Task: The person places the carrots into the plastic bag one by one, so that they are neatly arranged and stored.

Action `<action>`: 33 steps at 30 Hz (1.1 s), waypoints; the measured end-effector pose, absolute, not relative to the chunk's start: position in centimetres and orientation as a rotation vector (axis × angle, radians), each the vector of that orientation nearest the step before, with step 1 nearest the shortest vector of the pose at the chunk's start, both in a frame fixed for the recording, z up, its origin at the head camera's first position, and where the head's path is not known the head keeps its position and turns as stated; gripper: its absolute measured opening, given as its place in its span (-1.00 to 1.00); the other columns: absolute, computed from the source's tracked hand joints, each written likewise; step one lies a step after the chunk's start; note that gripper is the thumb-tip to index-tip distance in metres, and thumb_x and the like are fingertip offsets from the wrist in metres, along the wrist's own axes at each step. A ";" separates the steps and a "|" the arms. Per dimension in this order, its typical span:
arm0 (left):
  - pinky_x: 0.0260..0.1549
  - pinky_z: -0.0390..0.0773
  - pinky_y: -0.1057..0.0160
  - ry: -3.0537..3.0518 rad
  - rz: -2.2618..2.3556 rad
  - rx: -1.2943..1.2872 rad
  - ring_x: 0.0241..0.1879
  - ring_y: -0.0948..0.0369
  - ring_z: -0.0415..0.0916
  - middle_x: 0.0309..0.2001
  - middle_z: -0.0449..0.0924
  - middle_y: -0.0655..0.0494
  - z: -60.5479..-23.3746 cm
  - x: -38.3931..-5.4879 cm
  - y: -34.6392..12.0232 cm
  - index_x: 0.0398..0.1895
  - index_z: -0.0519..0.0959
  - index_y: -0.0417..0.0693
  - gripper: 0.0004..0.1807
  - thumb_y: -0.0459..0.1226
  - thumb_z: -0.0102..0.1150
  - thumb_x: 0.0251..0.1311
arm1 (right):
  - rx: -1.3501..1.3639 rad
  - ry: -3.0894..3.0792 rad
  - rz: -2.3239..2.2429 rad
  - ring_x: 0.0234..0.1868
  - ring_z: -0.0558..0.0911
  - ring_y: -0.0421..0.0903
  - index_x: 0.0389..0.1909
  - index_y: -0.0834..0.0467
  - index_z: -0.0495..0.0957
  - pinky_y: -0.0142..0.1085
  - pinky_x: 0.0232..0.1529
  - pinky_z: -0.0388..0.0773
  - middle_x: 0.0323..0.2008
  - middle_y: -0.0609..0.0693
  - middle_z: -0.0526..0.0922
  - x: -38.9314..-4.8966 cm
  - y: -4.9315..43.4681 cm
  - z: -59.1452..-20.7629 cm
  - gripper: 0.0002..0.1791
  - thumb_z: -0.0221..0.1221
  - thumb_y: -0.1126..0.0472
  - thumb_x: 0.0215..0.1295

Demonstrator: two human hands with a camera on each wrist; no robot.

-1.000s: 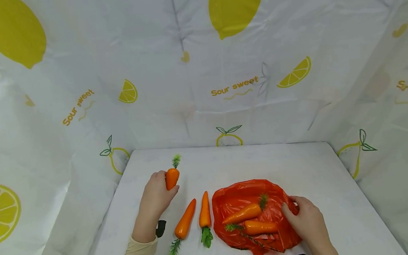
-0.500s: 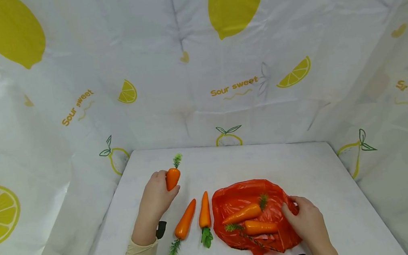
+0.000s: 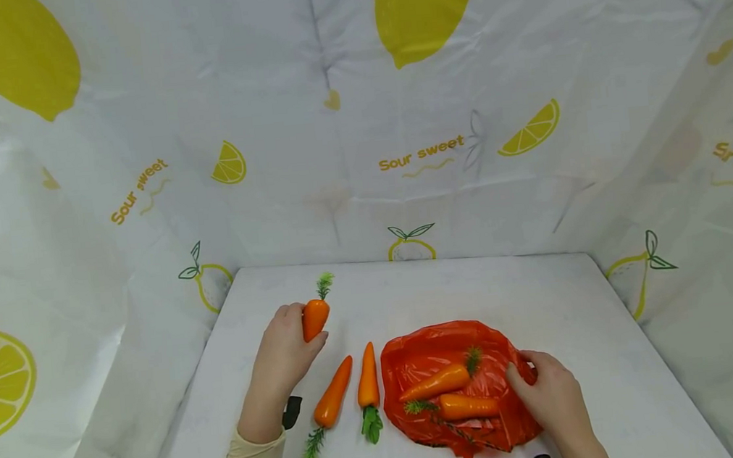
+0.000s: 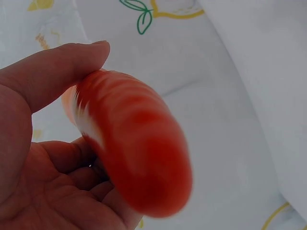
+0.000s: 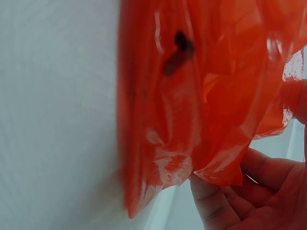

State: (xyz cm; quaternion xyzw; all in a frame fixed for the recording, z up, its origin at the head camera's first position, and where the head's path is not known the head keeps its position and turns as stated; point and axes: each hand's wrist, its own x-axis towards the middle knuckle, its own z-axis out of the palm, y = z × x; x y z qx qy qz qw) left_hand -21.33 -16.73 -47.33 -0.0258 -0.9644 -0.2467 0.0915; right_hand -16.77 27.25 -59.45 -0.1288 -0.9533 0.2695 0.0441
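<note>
My left hand [image 3: 285, 349] grips an orange carrot [image 3: 315, 319] with a green leafy top, held above the table's left side. Seen from the left wrist, the blunt tip end of that carrot [image 4: 144, 148] points at the camera, with the thumb [image 4: 62, 67] along its upper side. A red plastic bag [image 3: 416, 352] lies spread open on the right, two carrots in it: one upper carrot [image 3: 439, 382] and one lower carrot [image 3: 468, 406]. My right hand [image 3: 551, 391] pinches the bag's right rim; the right wrist view shows the bag's side [image 5: 177, 105] against the fingers [image 5: 268, 167].
Between the left forearm and the bag lie two more carrots, a thicker carrot [image 3: 334, 393] and a slimmer carrot [image 3: 367, 378], tops toward me. The white table [image 3: 509, 285] meets a lemon-printed curtain [image 3: 339, 209] at its back and sides.
My left hand has shifted slightly to the right with the carrot in its grip. The right hand, the bag and the other carrots stay put.
</note>
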 end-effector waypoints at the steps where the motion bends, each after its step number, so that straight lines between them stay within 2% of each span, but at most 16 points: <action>1: -0.04 0.81 -0.07 -2.865 -0.731 -0.079 -0.14 -0.03 0.66 0.01 0.64 -0.17 -47.3 -21.3 -16.7 0.30 0.56 -0.34 -0.33 -0.14 0.63 0.29 | -0.395 -2.915 0.824 0.19 0.69 0.39 0.36 0.36 0.60 0.31 0.23 0.71 0.29 0.45 0.66 -16.8 27.2 -59.4 -0.31 0.31 -0.11 0.49; 24: 0.00 0.80 -0.06 -2.847 -0.712 -0.196 -0.12 0.01 0.64 0.00 0.65 -0.13 -46.7 -20.7 -14.5 0.26 0.59 -0.28 -0.37 -0.16 0.65 0.28 | -0.361 -2.914 0.823 0.23 0.69 0.42 0.35 0.37 0.61 0.32 0.24 0.69 0.28 0.44 0.68 -16.7 27.2 -59.5 -0.32 0.31 -0.10 0.51; 33: -0.05 0.79 0.00 -2.841 -0.692 -0.253 -0.14 0.05 0.64 -0.02 0.64 -0.09 -46.8 -20.6 -13.5 0.26 0.60 -0.24 -0.37 -0.14 0.66 0.27 | -0.376 -2.914 0.833 0.27 0.66 0.42 0.36 0.36 0.61 0.33 0.27 0.67 0.30 0.44 0.66 -16.7 27.2 -59.5 -0.32 0.31 -0.10 0.51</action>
